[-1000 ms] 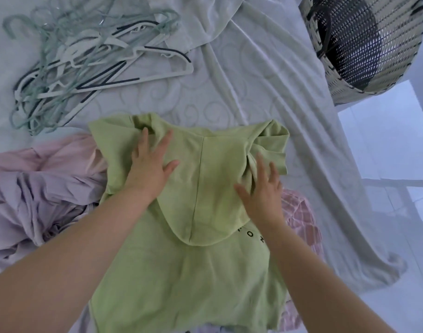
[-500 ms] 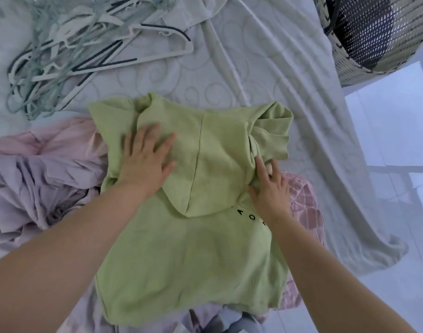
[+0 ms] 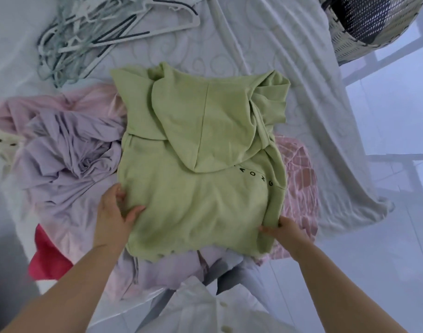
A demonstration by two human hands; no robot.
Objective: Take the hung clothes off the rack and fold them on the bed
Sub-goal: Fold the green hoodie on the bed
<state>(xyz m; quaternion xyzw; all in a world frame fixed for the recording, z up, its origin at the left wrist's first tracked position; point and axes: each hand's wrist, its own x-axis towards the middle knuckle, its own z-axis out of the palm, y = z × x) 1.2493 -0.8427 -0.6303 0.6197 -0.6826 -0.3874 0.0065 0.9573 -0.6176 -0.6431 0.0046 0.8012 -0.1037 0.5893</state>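
Pale bedding covers the bed, with a heap of hangers pushed to the far side, out of the way. On top of the unfolded pink and lilac clothes lies the green hoodie, hood laid flat over its back. The left hand pinches the near left edge, and the right hand grips the near right edge, probably to fold the hem upward.

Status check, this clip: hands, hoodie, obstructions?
Left hand and right hand grip green hoodie at its lower side edges. Hood laid flat. Loose clothes crowd beneath.
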